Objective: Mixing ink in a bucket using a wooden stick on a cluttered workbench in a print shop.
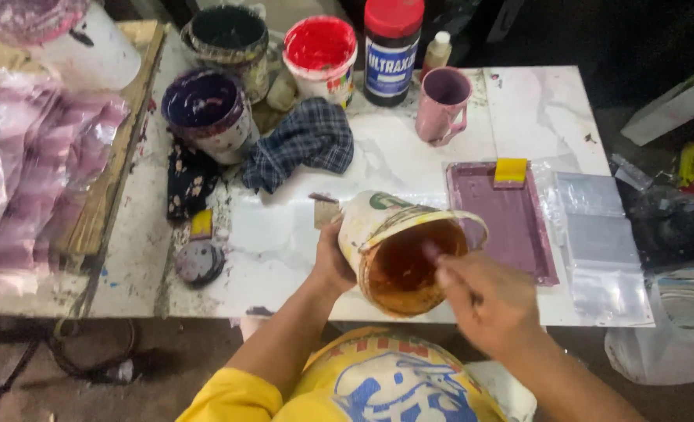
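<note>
My left hand (331, 262) grips the side of a small paint bucket (370, 227), tilted toward me over the table's near edge, its inside coated orange-brown. My right hand (483, 301) is at the bucket's mouth, fingers closed on a thin tool whose tip reaches inside; the tool is blurred. A thin wire handle (472, 223) arcs over the bucket's rim. Just right of the bucket lies a purple-stained printing frame (511, 227) with a yellow squeegee (511, 170) at its far end.
Open paint tubs stand at the back: purple (202, 105), dark (226, 35), red (319, 47). Beside them are a red-capped jar (391, 51), a pink mug (443, 101) and a checked rag (304, 141). Clear plastic bags (597, 234) lie right; pink-stained bags (34, 164) left.
</note>
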